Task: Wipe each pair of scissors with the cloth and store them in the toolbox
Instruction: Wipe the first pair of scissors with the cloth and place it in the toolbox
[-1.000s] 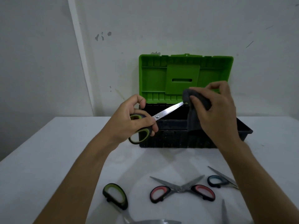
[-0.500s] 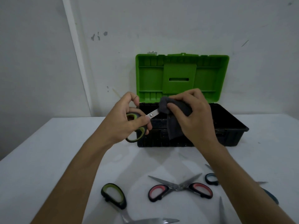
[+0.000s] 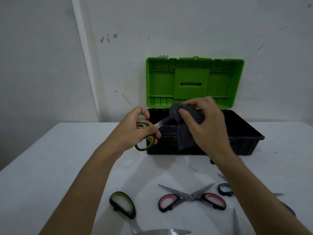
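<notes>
At the near edge of the white counter [image 3: 50, 167] lies a pair of green-handled scissors [image 3: 122, 205], blades running out of view at the bottom. Just right of it a pair of red-handled scissors [image 3: 191, 199] lies spread wide, and further right a blue-handled pair [image 3: 225, 189] shows partly under the right forearm. Farther in, the left hand [image 3: 135, 129] grips the black-and-green handle of the held scissors [image 3: 149, 133], fingers curled through and round the loops, blade pointing up to the right. The right hand [image 3: 205, 126] pinches a dark grey cloth [image 3: 186, 131] round that blade, the rest of the cloth hanging down. Behind both stands the toolbox [image 3: 245, 143], black tub, green lid [image 3: 194, 82] raised against the wall
</notes>
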Action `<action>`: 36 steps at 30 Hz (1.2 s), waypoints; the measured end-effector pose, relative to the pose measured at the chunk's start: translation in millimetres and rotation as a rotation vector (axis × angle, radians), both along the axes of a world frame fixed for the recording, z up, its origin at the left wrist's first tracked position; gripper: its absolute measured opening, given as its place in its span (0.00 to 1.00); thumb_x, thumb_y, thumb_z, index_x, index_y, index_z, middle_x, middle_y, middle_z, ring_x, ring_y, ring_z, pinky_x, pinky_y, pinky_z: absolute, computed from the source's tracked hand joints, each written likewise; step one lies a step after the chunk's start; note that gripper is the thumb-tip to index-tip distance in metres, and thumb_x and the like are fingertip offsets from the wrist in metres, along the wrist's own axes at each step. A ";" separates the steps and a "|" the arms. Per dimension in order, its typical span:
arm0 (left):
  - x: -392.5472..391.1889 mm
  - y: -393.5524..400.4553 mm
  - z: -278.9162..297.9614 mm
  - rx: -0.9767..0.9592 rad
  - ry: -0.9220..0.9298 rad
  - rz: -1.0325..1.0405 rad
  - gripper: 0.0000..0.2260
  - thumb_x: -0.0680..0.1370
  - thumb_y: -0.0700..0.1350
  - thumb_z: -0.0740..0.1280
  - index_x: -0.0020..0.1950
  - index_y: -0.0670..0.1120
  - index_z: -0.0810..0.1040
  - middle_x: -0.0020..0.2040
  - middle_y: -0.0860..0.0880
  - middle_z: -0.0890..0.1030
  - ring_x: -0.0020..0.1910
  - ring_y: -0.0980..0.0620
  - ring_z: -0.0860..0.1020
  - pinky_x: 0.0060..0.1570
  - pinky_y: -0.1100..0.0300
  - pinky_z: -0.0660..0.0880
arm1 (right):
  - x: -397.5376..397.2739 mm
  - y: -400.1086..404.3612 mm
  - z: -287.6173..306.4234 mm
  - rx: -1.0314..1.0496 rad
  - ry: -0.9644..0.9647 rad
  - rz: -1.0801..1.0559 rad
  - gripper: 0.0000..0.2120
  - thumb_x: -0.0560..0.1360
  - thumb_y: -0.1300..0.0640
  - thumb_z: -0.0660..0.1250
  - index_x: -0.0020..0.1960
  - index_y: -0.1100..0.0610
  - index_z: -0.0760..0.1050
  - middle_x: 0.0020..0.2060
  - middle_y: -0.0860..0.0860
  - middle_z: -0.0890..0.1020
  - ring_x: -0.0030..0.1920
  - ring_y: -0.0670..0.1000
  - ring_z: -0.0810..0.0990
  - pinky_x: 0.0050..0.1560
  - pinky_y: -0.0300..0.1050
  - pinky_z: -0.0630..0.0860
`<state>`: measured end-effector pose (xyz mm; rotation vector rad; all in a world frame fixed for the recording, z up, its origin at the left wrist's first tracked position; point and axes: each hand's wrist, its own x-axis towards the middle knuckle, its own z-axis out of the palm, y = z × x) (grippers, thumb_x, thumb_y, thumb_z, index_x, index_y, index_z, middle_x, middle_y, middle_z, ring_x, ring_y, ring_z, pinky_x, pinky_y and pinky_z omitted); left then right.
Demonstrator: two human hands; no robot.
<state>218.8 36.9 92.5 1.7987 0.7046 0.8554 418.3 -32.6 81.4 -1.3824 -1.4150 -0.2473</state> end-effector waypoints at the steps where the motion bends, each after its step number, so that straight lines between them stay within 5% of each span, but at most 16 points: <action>1: -1.7 -0.2 1.7 -0.012 -0.018 -0.026 0.12 0.78 0.35 0.67 0.50 0.44 0.64 0.37 0.42 0.85 0.32 0.44 0.81 0.35 0.61 0.77 | -5.8 1.3 -2.5 -0.028 -0.027 0.018 0.07 0.76 0.52 0.72 0.53 0.51 0.80 0.48 0.48 0.75 0.47 0.40 0.75 0.48 0.28 0.69; 8: -35.8 -5.4 8.4 -0.004 0.064 -0.051 0.09 0.78 0.36 0.67 0.53 0.41 0.68 0.41 0.42 0.86 0.36 0.44 0.83 0.42 0.60 0.78 | -7.2 12.9 -11.4 -0.098 0.138 -0.071 0.05 0.78 0.50 0.68 0.53 0.47 0.76 0.51 0.49 0.75 0.46 0.38 0.74 0.47 0.32 0.71; 11: -53.3 -7.4 9.3 0.020 0.120 0.071 0.10 0.78 0.39 0.68 0.57 0.45 0.71 0.43 0.46 0.87 0.38 0.47 0.84 0.46 0.58 0.78 | -22.6 23.3 -19.1 -0.198 0.216 -0.045 0.05 0.79 0.49 0.66 0.54 0.49 0.75 0.51 0.50 0.74 0.47 0.42 0.74 0.50 0.43 0.76; 13: -62.5 -8.0 11.1 0.036 0.122 0.167 0.10 0.78 0.40 0.68 0.58 0.48 0.73 0.42 0.49 0.87 0.39 0.50 0.84 0.47 0.54 0.77 | -42.6 34.1 -24.1 -0.300 0.209 0.019 0.08 0.79 0.47 0.66 0.54 0.50 0.76 0.51 0.49 0.76 0.48 0.47 0.76 0.49 0.48 0.76; 18: -88.2 -8.0 6.9 0.051 0.202 0.308 0.08 0.77 0.42 0.69 0.55 0.50 0.76 0.39 0.52 0.87 0.40 0.59 0.83 0.47 0.64 0.76 | -82.9 51.9 -33.9 -0.499 0.183 0.089 0.11 0.78 0.46 0.68 0.55 0.51 0.76 0.49 0.50 0.79 0.49 0.50 0.79 0.49 0.49 0.77; 25: -150.7 -9.5 -4.6 -0.008 0.560 0.311 0.07 0.75 0.42 0.71 0.51 0.52 0.81 0.39 0.55 0.87 0.43 0.61 0.82 0.47 0.63 0.74 | -101.6 58.0 -39.8 -0.640 0.009 0.026 0.12 0.76 0.48 0.71 0.57 0.51 0.79 0.52 0.51 0.76 0.53 0.53 0.79 0.52 0.45 0.73; 29: -153.1 -13.2 -5.2 -0.016 0.451 0.368 0.07 0.72 0.42 0.73 0.49 0.51 0.83 0.41 0.51 0.87 0.45 0.54 0.84 0.51 0.58 0.77 | -105.7 50.5 -38.1 -0.689 0.035 0.131 0.07 0.74 0.50 0.74 0.51 0.48 0.81 0.44 0.45 0.82 0.40 0.45 0.79 0.53 0.47 0.80; 33: -141.6 -18.0 -7.9 -0.062 0.364 0.362 0.06 0.76 0.40 0.69 0.51 0.49 0.80 0.41 0.52 0.87 0.37 0.62 0.80 0.36 0.68 0.72 | -113.4 47.5 -44.3 -0.690 0.115 0.194 0.04 0.72 0.52 0.75 0.46 0.47 0.81 0.41 0.44 0.83 0.42 0.46 0.82 0.51 0.54 0.83; 36: -136.3 -14.0 -6.8 -0.076 0.304 0.391 0.06 0.76 0.39 0.68 0.50 0.48 0.80 0.42 0.52 0.87 0.40 0.56 0.80 0.43 0.60 0.73 | -112.9 44.1 -42.8 -0.673 0.089 0.191 0.02 0.74 0.49 0.73 0.45 0.46 0.80 0.41 0.42 0.82 0.44 0.45 0.81 0.50 0.48 0.80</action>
